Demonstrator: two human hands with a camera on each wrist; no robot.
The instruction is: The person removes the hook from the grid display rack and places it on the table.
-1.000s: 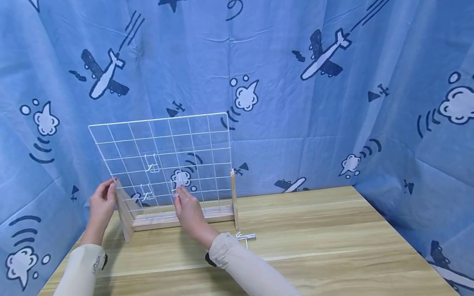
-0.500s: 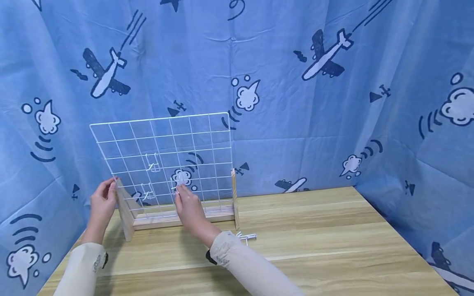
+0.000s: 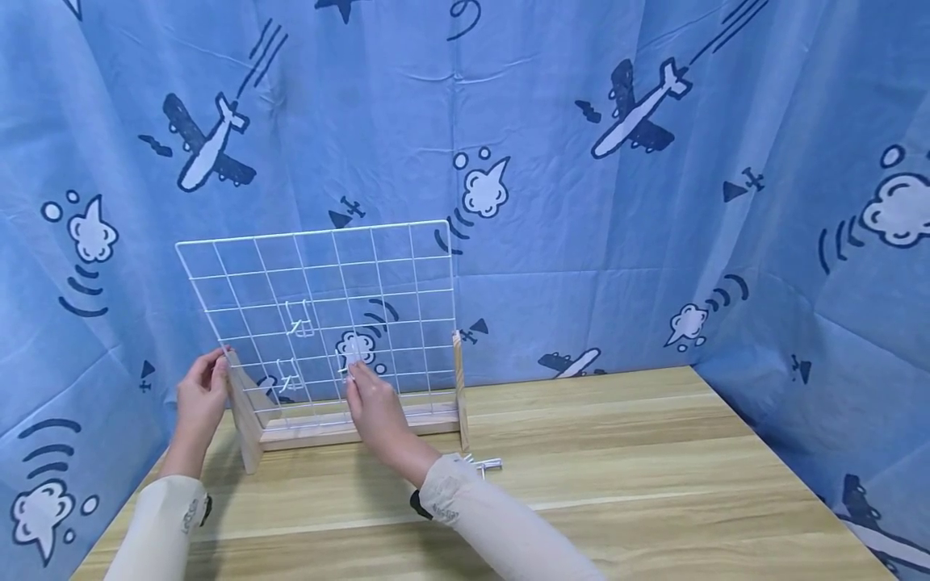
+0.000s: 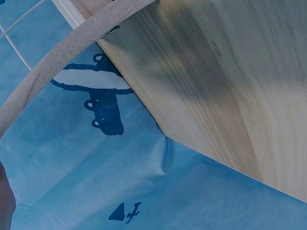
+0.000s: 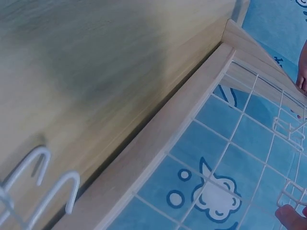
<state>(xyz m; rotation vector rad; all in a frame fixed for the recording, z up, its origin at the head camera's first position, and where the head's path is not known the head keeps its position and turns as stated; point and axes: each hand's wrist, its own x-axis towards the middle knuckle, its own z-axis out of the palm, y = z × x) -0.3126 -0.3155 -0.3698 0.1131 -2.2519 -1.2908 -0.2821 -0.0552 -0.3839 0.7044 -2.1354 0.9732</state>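
Note:
A white wire grid panel (image 3: 392,282) stands tilted in a wooden stand (image 3: 327,438). At the left upright (image 3: 243,411) my left hand (image 3: 202,395) holds the top of the wood and the grid edge between thumb and fingers. My right hand (image 3: 378,407) pinches a white wire hook (image 5: 291,192) against the lower middle of the grid; the fingers hide most of it in the head view. Left of it, an upper hook (image 3: 299,324) and a lower hook (image 3: 288,381) hang on the grid. In the right wrist view, only a fingertip (image 5: 290,218) of that hand shows clearly.
A loose white hook (image 3: 488,465) lies on the wood-grain table (image 3: 617,460), right of the stand and partly behind the right sleeve. A blue patterned curtain (image 3: 552,218) surrounds the table at the back and sides.
My right hand has shifted slightly right and up at the grid, and its forearm covers more of the loose hook. The left hand stays on the upright.

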